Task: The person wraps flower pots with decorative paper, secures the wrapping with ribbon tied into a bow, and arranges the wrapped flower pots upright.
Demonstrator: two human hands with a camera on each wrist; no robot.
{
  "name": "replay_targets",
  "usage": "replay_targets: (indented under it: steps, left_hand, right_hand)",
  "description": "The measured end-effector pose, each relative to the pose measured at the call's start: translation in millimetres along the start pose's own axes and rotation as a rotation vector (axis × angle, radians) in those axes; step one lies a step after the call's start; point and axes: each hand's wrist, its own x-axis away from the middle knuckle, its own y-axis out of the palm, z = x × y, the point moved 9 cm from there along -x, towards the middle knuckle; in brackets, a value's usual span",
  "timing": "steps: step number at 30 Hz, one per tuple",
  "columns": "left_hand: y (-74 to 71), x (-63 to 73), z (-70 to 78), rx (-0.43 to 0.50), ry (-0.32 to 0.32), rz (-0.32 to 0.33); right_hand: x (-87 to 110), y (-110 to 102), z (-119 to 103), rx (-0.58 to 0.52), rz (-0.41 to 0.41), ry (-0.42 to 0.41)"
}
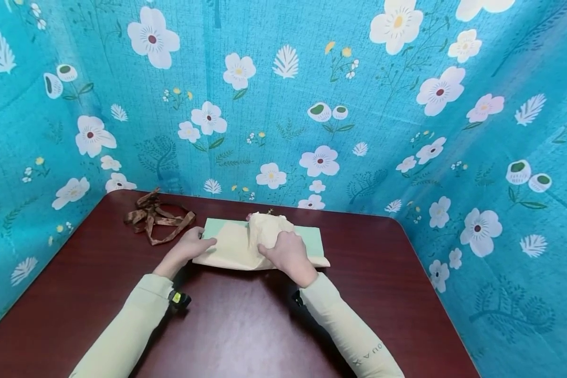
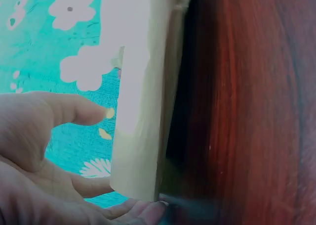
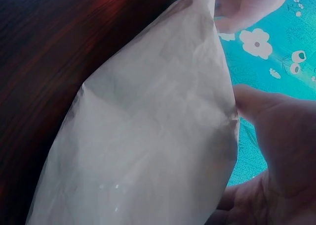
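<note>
A cream paper wrapper [image 1: 236, 244] lies with a pale green sheet [image 1: 312, 237] on the dark red table. Part of the cream paper stands up as a crumpled bundle [image 1: 266, 227], with a small reddish bit and a thin sprig at its top; its contents are hidden. My right hand [image 1: 288, 252] holds the bundle from the near right side, and the right wrist view shows its thumb [image 3: 252, 104] against the creased paper [image 3: 148, 121]. At the left end, my left hand [image 1: 191, 247] has its thumb [image 2: 81, 110] spread away from the paper [image 2: 140, 136], fingertips right at the lower end.
A brown ribbon [image 1: 153, 218] lies in loose loops at the back left of the table [image 1: 231, 336]. Behind and to both sides hangs a blue floral cloth [image 1: 274, 131], close to the table's back edge. Dark wrist straps [image 1: 179, 299] sit below the cuffs.
</note>
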Motion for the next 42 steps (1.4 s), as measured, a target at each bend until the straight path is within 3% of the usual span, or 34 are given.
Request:
replay_targets:
  steps: [10, 15, 18, 23, 30, 33, 37, 42]
  left_hand:
    - [0.2, 8.1, -16.9, 0.348, -0.104, -0.029]
    - [4.6, 15.6, -21.0, 0.437, -0.078, -0.089]
    - [5.7, 19.8, -22.7, 0.426, -0.069, -0.113]
    - [3.7, 20.8, -25.3, 0.325, -0.076, -0.098]
    - [5.0, 26.0, -18.6, 0.145, -0.010, -0.082]
    - [4.3, 28.8, -15.2, 0.109, 0.007, -0.061]
    - [6.5, 27.1, -15.2, 0.147, 0.014, -0.062]
    - [14.2, 25.5, -18.1, 0.330, 0.009, -0.100]
  right_hand:
    - [-0.6, -0.8, 1.4, 0.017, 0.010, 0.009]
    - [0.5, 2.0, -0.3, 0.026, 0.006, 0.012]
    - [1.1, 3.0, -1.0, 0.034, 0.003, 0.008]
    - [0.0, 0.8, -1.5, 0.032, 0.012, 0.006]
    - [-0.4, 1.1, 0.8, 0.027, 0.007, 0.017]
    - [-0.6, 1.5, 1.9, 0.029, 0.000, 0.025]
    - [-0.9, 0.4, 1.5, 0.034, 0.006, 0.024]
    - [-0.8, 0.6, 0.5, 0.035, 0.009, 0.018]
